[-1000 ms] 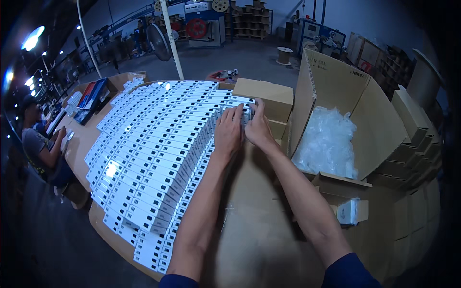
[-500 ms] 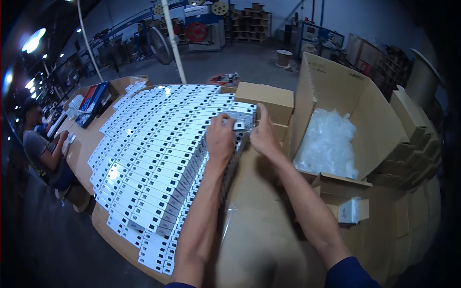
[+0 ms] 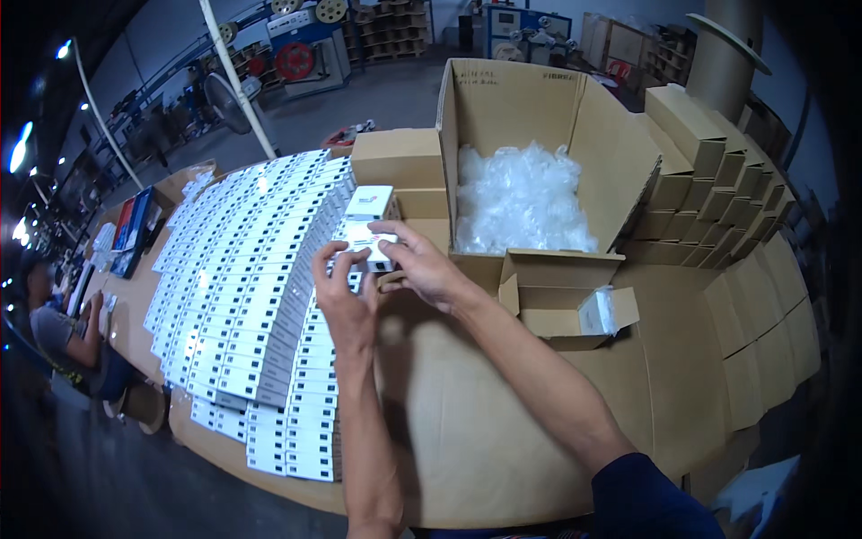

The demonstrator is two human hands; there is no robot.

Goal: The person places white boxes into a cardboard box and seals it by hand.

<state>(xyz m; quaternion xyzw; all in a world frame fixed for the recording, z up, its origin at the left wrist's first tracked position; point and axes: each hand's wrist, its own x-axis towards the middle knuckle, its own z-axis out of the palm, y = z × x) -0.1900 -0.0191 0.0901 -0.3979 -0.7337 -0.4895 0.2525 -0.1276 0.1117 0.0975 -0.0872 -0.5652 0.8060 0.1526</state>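
A small white box [image 3: 366,239] with a dark square on its end is between my two hands at the right edge of the stacked rows. My left hand [image 3: 346,292] grips it from the left with bent fingers. From the right, my right hand [image 3: 426,265] closes on it, one finger across its top and the thumb at its side. Just beyond stands another white box [image 3: 372,201] with printing on its top. The long rows of matching white boxes [image 3: 242,278] fill the table's left part, stacked in layers.
A big open carton [image 3: 516,99] holds clear plastic bags [image 3: 521,202]. In front of it, a small open brown box [image 3: 548,322] contains a bagged white item [image 3: 595,312]. Folded brown cartons [image 3: 700,180] are stacked at right. Another person [image 3: 72,319] sits at far left.
My view has turned right, so the rows and cartons appear farther left. My right hand, earlier beside the boxes with a finger raised, now closes on the white box with my left.
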